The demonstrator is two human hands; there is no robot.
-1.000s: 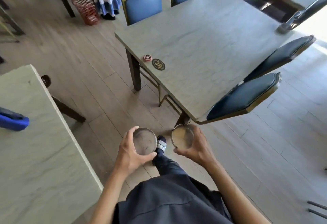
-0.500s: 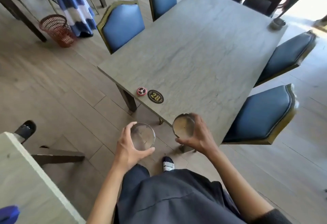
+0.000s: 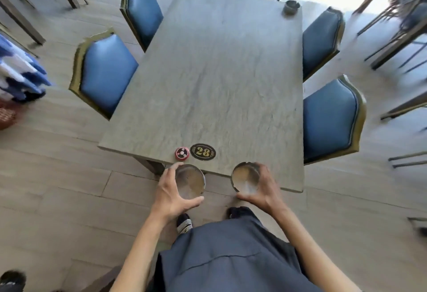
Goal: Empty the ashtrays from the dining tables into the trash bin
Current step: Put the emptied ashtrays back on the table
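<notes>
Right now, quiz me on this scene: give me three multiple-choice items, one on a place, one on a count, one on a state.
1. Where is the red call button?
A. Left of the number plaque
B. At the table's far end
C. On a chair

2. How many blue chairs stand by the dining table?
A. Two
B. Four
C. Six

3. What is the left hand doing?
A. Hanging idle
B. Pressing the button
C. Holding an ashtray

Answers: 1 A, the button sits beside the 28 plaque near the front edge. 2 B, two chairs flank each long side. 3 C, its fingers curl round the round dish.
</notes>
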